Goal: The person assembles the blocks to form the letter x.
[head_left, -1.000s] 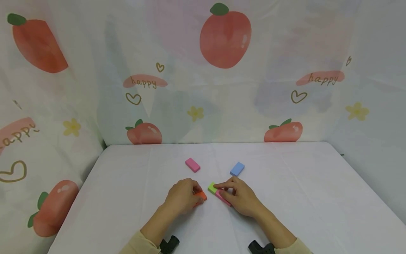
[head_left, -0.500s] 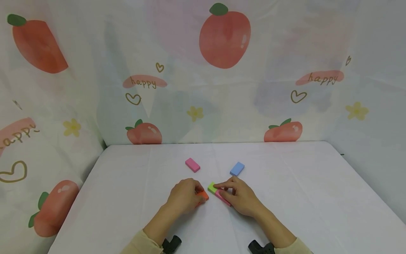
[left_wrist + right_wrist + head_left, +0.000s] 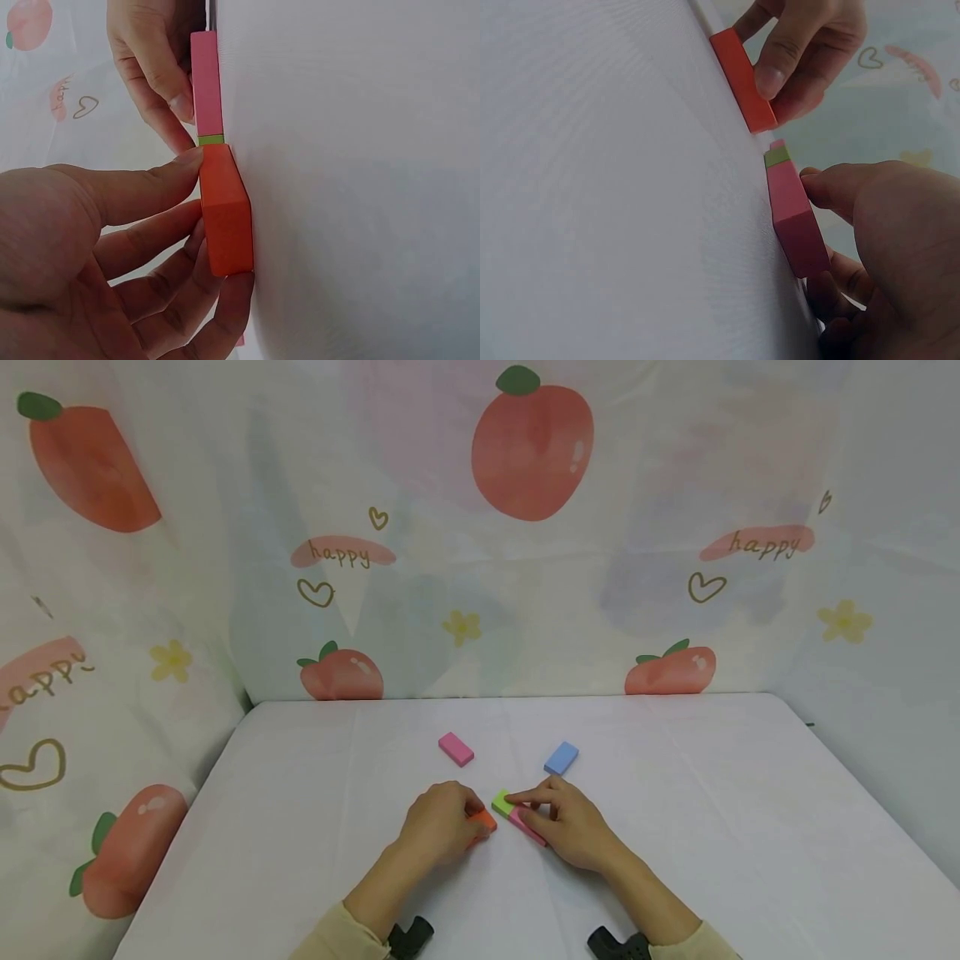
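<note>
My left hand [image 3: 442, 822] pinches an orange rectangular block [image 3: 486, 822] low over the white tabletop, thumb on the near side. To its right, a green block [image 3: 500, 803] and a pink block [image 3: 531, 833] lie end to end in one slanting line. My right hand [image 3: 573, 827] holds this pair, the index fingertip over the green piece and the thumb against the pink block [image 3: 799, 214]. In the right wrist view a short gap separates the orange block [image 3: 742, 79] from the green end [image 3: 777, 156]. Part of the orange block is hidden by the left fingers.
Farther back on the white table [image 3: 337, 793] lie another pink block [image 3: 456, 749], left of centre, and a blue block [image 3: 561, 758] just beyond the right hand. Fruit-printed cloth [image 3: 525, 593] hangs behind the table. Black devices [image 3: 411, 937] sit at both wrists.
My left hand has slid slightly right with the orange block, narrowing the gap to the green block. The right hand and the other blocks have stayed put.
</note>
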{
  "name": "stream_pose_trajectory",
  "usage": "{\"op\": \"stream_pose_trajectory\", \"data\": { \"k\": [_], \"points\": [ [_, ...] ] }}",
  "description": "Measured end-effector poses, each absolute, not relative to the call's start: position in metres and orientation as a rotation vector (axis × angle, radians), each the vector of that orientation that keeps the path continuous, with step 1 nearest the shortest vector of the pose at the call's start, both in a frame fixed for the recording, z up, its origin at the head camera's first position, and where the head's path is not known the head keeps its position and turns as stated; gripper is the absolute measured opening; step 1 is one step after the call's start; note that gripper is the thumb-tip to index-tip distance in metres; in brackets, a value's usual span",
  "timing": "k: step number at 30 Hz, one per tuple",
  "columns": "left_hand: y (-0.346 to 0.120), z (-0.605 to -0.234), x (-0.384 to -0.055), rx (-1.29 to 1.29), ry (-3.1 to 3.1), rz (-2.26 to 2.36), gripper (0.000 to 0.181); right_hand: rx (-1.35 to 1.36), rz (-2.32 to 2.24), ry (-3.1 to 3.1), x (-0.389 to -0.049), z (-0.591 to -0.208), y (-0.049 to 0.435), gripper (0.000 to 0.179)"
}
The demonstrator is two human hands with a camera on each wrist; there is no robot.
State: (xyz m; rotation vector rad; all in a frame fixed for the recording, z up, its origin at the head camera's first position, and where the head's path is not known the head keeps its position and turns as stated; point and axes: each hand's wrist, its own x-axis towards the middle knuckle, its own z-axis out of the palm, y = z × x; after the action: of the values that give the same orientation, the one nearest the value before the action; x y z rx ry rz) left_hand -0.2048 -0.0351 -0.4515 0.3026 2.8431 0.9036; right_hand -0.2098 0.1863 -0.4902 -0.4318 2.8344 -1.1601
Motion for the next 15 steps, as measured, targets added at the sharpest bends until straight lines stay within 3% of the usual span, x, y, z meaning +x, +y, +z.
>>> {"op": "stream_pose_trajectory", "data": {
  "k": [15],
  "points": [
    [-0.0296, -0.4561, -0.2060, 0.303, 2.881, 0.879, 0.022, -0.417, -1.155, 2.829, -0.2110, -0.4909, 0.1859, 0.027]
  ]
}}
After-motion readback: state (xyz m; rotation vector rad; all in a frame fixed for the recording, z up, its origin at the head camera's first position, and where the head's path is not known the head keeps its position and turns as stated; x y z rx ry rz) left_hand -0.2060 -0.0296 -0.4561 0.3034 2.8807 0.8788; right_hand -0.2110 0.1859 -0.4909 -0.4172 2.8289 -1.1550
